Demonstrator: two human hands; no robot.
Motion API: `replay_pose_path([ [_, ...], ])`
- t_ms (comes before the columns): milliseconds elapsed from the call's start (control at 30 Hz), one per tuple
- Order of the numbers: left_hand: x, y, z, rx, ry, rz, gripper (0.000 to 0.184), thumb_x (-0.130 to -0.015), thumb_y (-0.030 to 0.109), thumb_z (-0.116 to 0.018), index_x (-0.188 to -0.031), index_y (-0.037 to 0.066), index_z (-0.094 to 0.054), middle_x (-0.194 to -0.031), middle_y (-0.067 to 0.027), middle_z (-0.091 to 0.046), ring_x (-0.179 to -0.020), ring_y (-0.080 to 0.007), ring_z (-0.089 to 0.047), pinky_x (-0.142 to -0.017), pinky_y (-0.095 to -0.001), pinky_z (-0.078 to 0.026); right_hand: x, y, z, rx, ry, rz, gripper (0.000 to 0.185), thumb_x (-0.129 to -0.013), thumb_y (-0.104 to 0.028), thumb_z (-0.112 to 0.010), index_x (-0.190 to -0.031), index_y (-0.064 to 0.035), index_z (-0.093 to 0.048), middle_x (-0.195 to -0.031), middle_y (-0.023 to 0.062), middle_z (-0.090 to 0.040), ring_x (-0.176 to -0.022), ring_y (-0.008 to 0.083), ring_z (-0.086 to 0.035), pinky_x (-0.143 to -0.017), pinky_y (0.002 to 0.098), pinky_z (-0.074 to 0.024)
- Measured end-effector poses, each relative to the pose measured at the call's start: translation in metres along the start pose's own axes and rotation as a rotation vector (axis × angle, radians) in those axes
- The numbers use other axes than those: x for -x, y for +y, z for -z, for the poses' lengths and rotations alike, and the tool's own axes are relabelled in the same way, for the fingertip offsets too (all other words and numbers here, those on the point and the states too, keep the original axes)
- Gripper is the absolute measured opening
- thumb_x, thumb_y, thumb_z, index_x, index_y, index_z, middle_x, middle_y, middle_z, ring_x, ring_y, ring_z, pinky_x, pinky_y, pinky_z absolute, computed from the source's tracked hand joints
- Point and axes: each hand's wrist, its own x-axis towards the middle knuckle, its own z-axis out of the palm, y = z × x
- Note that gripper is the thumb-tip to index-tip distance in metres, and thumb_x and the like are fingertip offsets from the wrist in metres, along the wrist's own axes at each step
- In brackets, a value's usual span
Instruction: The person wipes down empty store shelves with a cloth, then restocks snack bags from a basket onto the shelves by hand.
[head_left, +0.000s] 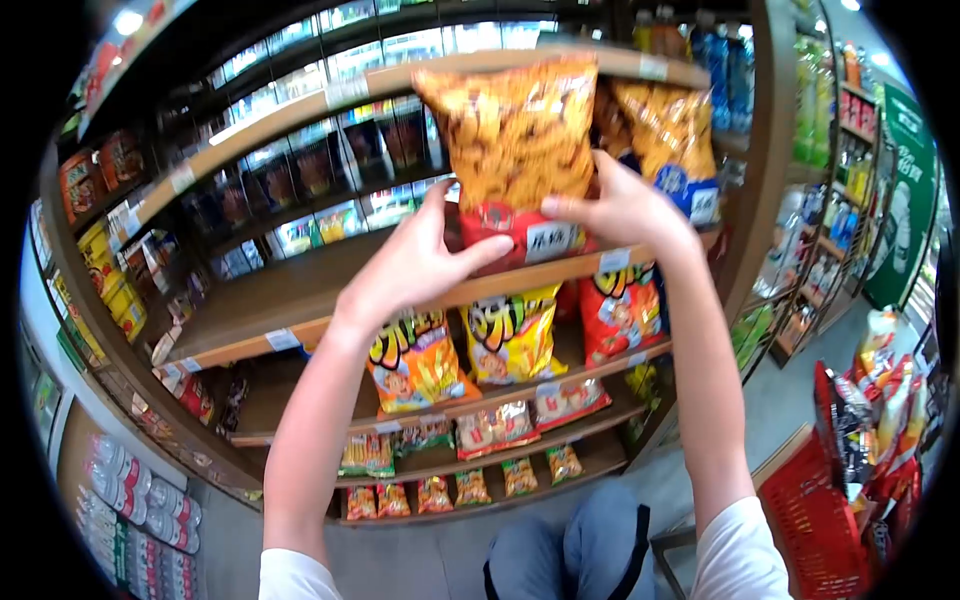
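Note:
A large orange snack bag with a red lower part stands upright at the front of a wooden shelf. My left hand is at its lower left, thumb over the red part and fingers beside the bag. At its right side is my right hand, the thumb lying across the front and the other fingers partly hidden behind the edge. Both hands hold the bag between them. Just to the right stands a similar orange bag with a blue lower part, close to my right hand.
Lower shelves hold yellow, orange and red snack bags, with small packets beneath. A red basket with bags in it is at the lower right. Bottled drinks stand at the lower left.

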Motion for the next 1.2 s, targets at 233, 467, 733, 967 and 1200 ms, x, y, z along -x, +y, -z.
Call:
replay_pose_path([
  [233,-0.018,0.028,-0.004,-0.280,0.459,-0.384,0.084,-0.086,0.034,-0.070,-0.152,0.011,-0.021,-0.148,-0.0277,-0.030,-0.135,-0.0444,-0.038,-0.109,-0.0468,-0.038,0.001,-0.035,-0.008,0.331,0.465,0.585,0.067,-0.093,-0.022,-0.061,-0.150,-0.0079,-0.029,-0.151,0.0264,-0.031,-0.143,0.0433,-0.026,-0.114,0.0554,-0.0264],
  [467,-0.043,0.022,-0.010,-0.162,0.504,-0.391,0.064,-0.088,0.028,-0.069,-0.137,-0.002,-0.044,-0.132,-0.0247,-0.052,-0.124,-0.0376,-0.052,-0.103,-0.0404,-0.043,-0.030,-0.006,-0.027,0.239,0.477,0.633,0.044,-0.099,-0.029,-0.050,-0.134,-0.0022,-0.049,-0.140,0.0204,-0.048,-0.134,0.0365,-0.041,-0.111,0.0500,-0.0324],
  [733,-0.058,0.005,-0.005,-0.168,0.464,-0.335,0.067,-0.086,0.034,-0.070,-0.133,-0.007,-0.047,-0.128,-0.0282,-0.056,-0.122,-0.0369,-0.055,-0.105,-0.0403,-0.043,-0.045,-0.004,-0.041,0.218,0.496,0.539,0.045,-0.100,-0.031,-0.043,-0.133,-0.0002,-0.049,-0.137,0.0226,-0.050,-0.134,0.0378,-0.041,-0.110,0.0463,-0.0347],
  [967,-0.020,0.004,-0.021,-0.065,0.488,-0.287,0.076,-0.090,0.024,-0.066,-0.151,0.002,-0.027,-0.130,-0.0274,-0.057,-0.119,-0.0361,-0.059,-0.100,-0.0378,-0.046,-0.003,-0.001,-0.039,0.243,0.454,0.463,0.058,-0.097,-0.026,-0.054,-0.144,0.0044,-0.036,-0.143,0.0343,-0.039,-0.139,0.0436,-0.033,-0.116,0.0459,-0.0268],
  [1200,0.038,-0.021,-0.049,-0.490,0.430,-0.190,0.033,-0.093,0.027,-0.059,-0.115,0.002,-0.064,-0.095,-0.0192,-0.069,-0.081,-0.0365,-0.067,-0.071,-0.0445,-0.053,0.085,0.039,-0.061,0.444,0.431,0.288,0.046,-0.095,-0.024,-0.058,-0.123,0.0124,-0.053,-0.124,0.0301,-0.059,-0.125,0.0419,-0.050,-0.110,0.0525,-0.0333],
])
